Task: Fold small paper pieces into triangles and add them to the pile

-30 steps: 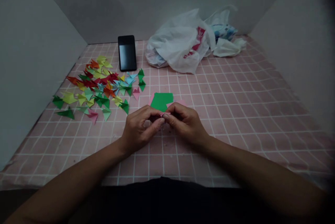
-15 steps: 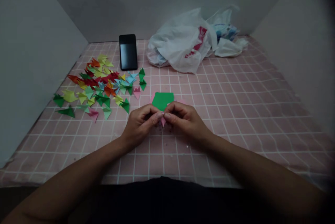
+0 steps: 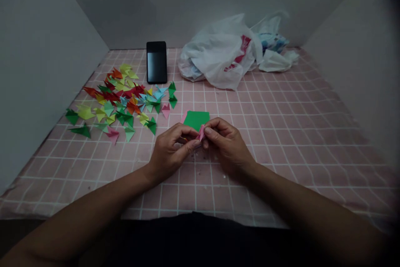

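Observation:
A small folded piece of pink paper (image 3: 201,133) is pinched between both hands above the table, near its middle. My left hand (image 3: 171,146) grips its lower left side between thumb and fingers. On its right side, the thumb and index finger of my right hand (image 3: 229,144) are closed on it. Just beyond my fingers lies a green paper sheet (image 3: 196,119), with a pink sheet (image 3: 185,117) showing at its left edge. Part of the green sheet is hidden behind my hands.
A heap of folded paper cranes (image 3: 121,100) in several colours covers the left of the table. A black phone (image 3: 156,63) lies at the back. Behind and right of it are a white plastic bag (image 3: 215,54) and a blue-and-white packet (image 3: 273,43). The tablecloth (image 3: 300,133) is pink checked.
The pink paper has turned from pointing down to slanting upward between my fingers. My hands have shifted slightly to the right, and the whole view has moved a little.

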`<move>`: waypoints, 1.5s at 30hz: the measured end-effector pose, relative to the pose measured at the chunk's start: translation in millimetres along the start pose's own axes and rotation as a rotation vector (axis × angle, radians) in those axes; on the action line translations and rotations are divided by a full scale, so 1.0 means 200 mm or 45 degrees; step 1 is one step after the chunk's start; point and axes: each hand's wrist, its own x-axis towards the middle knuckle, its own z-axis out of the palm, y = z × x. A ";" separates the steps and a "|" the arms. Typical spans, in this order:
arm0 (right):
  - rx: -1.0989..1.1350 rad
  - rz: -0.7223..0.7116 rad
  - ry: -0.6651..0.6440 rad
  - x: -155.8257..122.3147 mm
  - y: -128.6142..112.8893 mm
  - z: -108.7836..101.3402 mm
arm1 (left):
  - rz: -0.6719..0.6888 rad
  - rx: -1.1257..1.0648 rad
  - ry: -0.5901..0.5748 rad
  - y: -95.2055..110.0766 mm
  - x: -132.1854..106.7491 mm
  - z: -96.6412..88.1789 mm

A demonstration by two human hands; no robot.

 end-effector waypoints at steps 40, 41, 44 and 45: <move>-0.113 -0.077 0.029 -0.02 0.02 0.00 | -0.015 0.046 0.023 0.00 0.01 0.00; -0.121 -0.078 0.039 -0.03 0.02 0.00 | -0.026 0.048 0.019 0.00 0.01 0.00; -0.165 -0.069 0.052 -0.03 0.02 0.00 | -0.090 0.048 0.023 0.00 0.01 0.00; -0.181 -0.061 0.051 -0.03 0.02 0.00 | -0.118 0.027 0.031 0.00 0.01 0.00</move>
